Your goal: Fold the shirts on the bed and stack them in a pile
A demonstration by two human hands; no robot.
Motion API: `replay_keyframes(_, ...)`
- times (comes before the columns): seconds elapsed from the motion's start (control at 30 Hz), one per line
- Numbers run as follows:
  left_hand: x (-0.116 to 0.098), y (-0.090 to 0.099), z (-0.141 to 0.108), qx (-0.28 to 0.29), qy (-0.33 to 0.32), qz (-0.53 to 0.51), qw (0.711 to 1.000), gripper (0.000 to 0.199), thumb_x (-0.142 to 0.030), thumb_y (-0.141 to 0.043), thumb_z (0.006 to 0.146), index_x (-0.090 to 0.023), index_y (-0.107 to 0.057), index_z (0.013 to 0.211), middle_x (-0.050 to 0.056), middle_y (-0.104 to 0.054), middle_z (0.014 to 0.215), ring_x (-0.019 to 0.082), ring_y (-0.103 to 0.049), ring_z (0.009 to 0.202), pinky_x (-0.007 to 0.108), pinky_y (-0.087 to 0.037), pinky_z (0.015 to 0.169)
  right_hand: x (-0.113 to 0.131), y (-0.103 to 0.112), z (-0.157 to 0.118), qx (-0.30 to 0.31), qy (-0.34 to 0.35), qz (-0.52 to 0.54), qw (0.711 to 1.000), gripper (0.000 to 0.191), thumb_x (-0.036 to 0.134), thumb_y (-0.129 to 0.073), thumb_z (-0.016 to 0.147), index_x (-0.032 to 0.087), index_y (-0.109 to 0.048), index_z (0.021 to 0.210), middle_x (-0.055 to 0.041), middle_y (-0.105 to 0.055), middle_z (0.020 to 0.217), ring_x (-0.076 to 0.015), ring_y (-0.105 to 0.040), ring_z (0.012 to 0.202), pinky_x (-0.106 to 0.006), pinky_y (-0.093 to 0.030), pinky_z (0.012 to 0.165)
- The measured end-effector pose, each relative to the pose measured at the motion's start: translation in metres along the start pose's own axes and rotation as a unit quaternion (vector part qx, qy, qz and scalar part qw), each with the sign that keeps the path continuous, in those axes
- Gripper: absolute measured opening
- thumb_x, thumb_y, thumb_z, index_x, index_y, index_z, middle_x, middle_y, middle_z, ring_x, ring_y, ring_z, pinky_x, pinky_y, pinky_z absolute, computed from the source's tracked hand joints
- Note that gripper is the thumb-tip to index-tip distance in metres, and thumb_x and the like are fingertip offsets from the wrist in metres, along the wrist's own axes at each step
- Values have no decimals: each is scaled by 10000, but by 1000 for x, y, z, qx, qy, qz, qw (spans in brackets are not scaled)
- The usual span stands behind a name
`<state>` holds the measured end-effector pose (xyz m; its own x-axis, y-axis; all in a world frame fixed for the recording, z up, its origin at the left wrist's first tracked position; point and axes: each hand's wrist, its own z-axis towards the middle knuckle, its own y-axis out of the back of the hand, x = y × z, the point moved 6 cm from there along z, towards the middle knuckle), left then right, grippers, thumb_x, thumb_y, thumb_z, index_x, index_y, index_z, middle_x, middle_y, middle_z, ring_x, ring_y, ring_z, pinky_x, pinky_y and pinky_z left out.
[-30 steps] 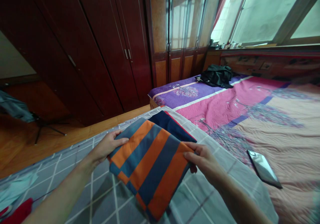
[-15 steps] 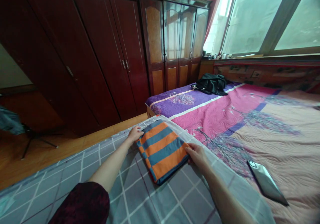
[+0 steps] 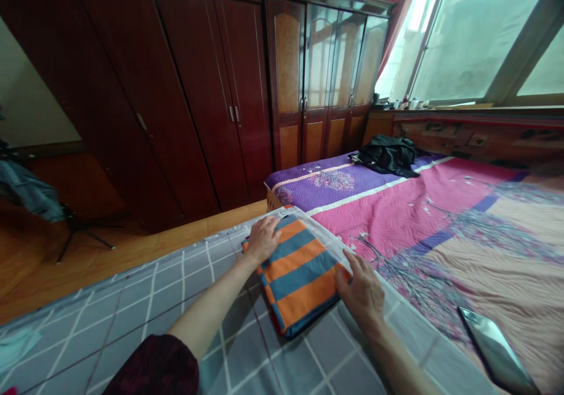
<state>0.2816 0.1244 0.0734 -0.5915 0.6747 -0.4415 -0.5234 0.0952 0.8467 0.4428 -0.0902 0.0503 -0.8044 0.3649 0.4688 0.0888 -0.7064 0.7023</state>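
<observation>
A folded cloth with orange and grey-blue stripes point(image 3: 302, 265) lies on the grey checked cover point(image 3: 185, 277) in the lower middle. My left hand point(image 3: 264, 239) rests on its far left corner, fingers spread over the fabric. At the right edge of the cloth is my right hand point(image 3: 362, 286), its fingers apart and raised, with the thumb side against the edge. Neither hand grips the fabric.
A bed with a purple, pink and beige cover point(image 3: 383, 207) stands at the right, bearing a black garment point(image 3: 385, 155) and a phone point(image 3: 497, 348). Dark red wardrobes point(image 3: 211, 89) line the back. A black tripod stand point(image 3: 83, 230) is on the floor at left.
My left hand has let go of the cloth's left edge and moved onto its top. My right hand has loosened from the right corner, its fingers now spread. The view has shifted slightly left.
</observation>
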Motion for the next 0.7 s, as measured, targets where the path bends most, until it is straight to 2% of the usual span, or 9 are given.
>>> replay_keyframes(0.07,-22,-14,-2,32,-51,9,998,441,-371,-496,891,-295,-472,1325,-8,-366,1477,200,-258,1379,378,-103,1164,20,-5,-6,-7,111,-1,994,490,383,-450,856,137,-522,1274,-151,-526,1311,-281,-476,1206,-430,-399,990)
replay_keyframes(0.17,-28,-37,-2,83,-61,23,994,556,-515,-431,893,-277,-396,1395,29,-277,1524,284,-139,1417,525,-36,1144,36,-28,-20,78,192,-38,978,612,507,-468,861,104,-485,1321,-179,-408,1422,-319,-318,1338,-481,-323,1060)
replay_keyframes(0.27,-16,-53,-2,121,-33,32,992,684,-637,-350,868,-262,-324,1440,77,-213,1543,384,-60,1411,642,-64,1087,34,-50,-31,160,195,-77,964,749,626,-437,840,80,-459,1352,-211,-375,1438,-363,-290,1348,-541,-289,1065)
replay_keyframes(0.33,-10,-58,-2,136,-19,36,990,740,-693,-316,843,-282,-278,1458,65,-159,1557,415,-19,1403,654,-52,1079,27,-58,-34,177,189,-88,962,768,643,-420,839,90,-438,1372,-211,-351,1452,-370,-286,1350,-558,-262,1073)
replay_keyframes(0.53,-10,-58,-3,164,1,19,986,785,-730,-278,818,-308,-201,1476,28,-55,1574,415,55,1400,636,21,1087,17,-60,-32,148,192,-70,968,789,646,-452,803,97,-440,1370,-214,-350,1450,-383,-284,1347,-561,-262,1072)
replay_keyframes(0.7,-10,-56,-4,159,-2,1,987,788,-701,-310,816,-282,-211,1476,36,-44,1575,403,91,1399,617,53,1092,30,-66,-45,145,253,-38,956,795,648,-471,777,149,-417,1394,-172,-323,1476,-371,-252,1365,-556,-282,1064)
